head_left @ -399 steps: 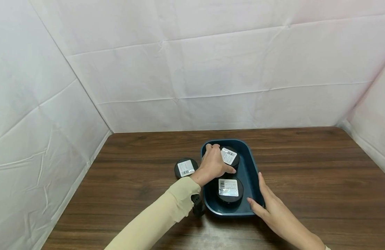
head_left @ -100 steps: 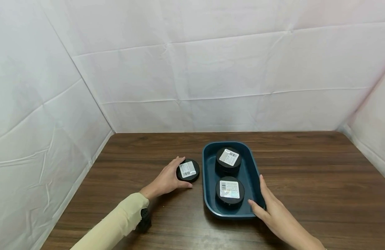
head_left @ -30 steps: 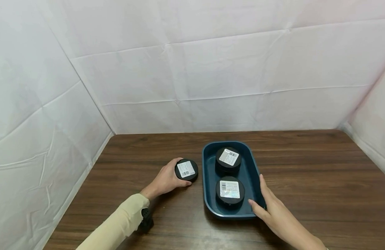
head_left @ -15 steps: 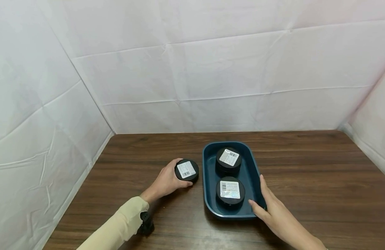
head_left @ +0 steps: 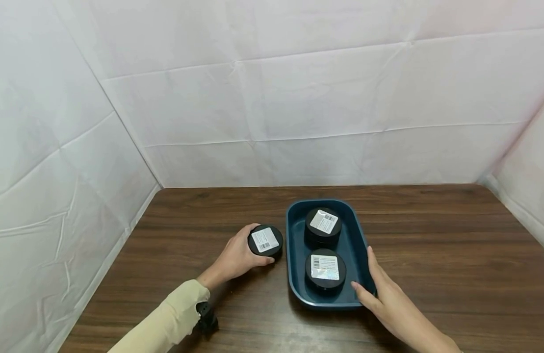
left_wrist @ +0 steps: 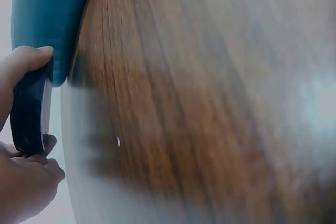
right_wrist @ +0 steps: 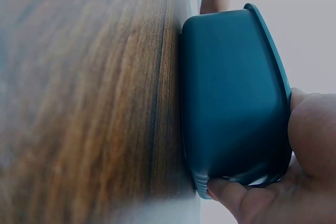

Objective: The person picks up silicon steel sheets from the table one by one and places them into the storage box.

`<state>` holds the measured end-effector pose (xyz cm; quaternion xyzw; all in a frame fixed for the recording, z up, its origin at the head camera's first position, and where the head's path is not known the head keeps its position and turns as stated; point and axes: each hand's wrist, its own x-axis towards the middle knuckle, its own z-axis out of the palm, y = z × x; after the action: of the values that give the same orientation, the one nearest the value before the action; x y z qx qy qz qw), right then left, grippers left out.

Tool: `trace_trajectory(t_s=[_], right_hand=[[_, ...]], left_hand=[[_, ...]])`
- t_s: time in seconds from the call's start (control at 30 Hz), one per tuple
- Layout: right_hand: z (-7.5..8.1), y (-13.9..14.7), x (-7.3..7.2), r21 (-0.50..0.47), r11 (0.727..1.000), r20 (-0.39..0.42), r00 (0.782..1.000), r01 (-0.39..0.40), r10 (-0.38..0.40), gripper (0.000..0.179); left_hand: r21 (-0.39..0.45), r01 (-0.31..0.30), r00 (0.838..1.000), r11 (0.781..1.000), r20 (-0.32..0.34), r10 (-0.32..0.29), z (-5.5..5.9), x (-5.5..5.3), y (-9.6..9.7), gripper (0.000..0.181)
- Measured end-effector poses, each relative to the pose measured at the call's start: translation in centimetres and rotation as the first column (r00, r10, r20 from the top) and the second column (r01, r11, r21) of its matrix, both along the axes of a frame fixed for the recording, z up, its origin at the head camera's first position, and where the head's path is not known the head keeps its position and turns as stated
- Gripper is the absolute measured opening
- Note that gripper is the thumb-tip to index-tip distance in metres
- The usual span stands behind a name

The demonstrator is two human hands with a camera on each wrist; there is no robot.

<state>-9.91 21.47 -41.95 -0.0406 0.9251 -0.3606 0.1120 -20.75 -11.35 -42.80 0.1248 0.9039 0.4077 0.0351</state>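
Observation:
My left hand [head_left: 236, 254] grips a black round flat tin [head_left: 265, 240] with a white barcode label on top, thumb at the near side and fingers at the far side. In the left wrist view, the pale underside of the tin [left_wrist: 46, 106] shows, and it looks raised off the table. Just right of it stands a dark blue tray [head_left: 354, 267]. Inside are a far black tin [head_left: 313, 234] and a near black tin [head_left: 324, 284], both labelled; the far one looks tall, perhaps stacked. My right hand [head_left: 388, 301] holds the tray's right wall, thumb over the rim.
The dark wooden table [head_left: 448, 255] reaches back to a white fabric wall [head_left: 307, 98]. Another white wall [head_left: 55, 196] borders it on the left. A black device [head_left: 206, 318] sits at my left wrist, below the cream sleeve [head_left: 166, 318].
Earlier my left hand was at the far tin in the tray. It moved left to the tin outside, took hold of it, and has shifted slightly right with it. My right hand stays put.

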Motion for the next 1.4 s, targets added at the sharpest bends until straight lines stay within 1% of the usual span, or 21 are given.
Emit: trace_trajectory(t_s=[0.4, 0.53, 0.73, 0.87, 1.17, 1.4], right_hand=[[-0.1, -0.2, -0.1, 0.017, 1.000, -0.034, 0.999, -0.008, 0.008, 0.094], [-0.1, -0.3, 0.0, 0.007, 1.000, -0.032, 0.999, -0.005, 0.005, 0.094], [0.1, -0.3, 0.0, -0.016, 1.000, -0.030, 1.000, 0.008, -0.008, 0.094], [0.0, -0.3, 0.1, -0.012, 1.000, -0.026, 1.000, 0.006, -0.006, 0.095], [-0.2, -0.2, 0.0, 0.023, 1.000, -0.047, 0.999, 0.001, 0.000, 0.093], [-0.1, -0.2, 0.1, 0.022, 1.000, -0.046, 0.999, 0.001, 0.000, 0.093]], left_hand=[[0.031, -0.037, 0.999, 0.999, -0.030, 0.038, 1.0, 0.9, 0.3, 0.090], [0.040, -0.051, 0.998, 0.998, -0.031, 0.052, 1.4, 1.2, 0.3, 0.089], [0.029, -0.061, 0.998, 0.998, -0.032, 0.062, 1.9, 1.6, 0.3, 0.088], [0.025, -0.064, 0.998, 0.998, -0.027, 0.064, 2.0, 2.0, 0.5, 0.088], [0.033, -0.056, 0.997, 0.998, -0.056, 0.058, 2.0, 2.4, 1.0, 0.085], [0.031, -0.062, 0.997, 0.998, -0.039, 0.063, 2.1, 2.9, 1.1, 0.084]])
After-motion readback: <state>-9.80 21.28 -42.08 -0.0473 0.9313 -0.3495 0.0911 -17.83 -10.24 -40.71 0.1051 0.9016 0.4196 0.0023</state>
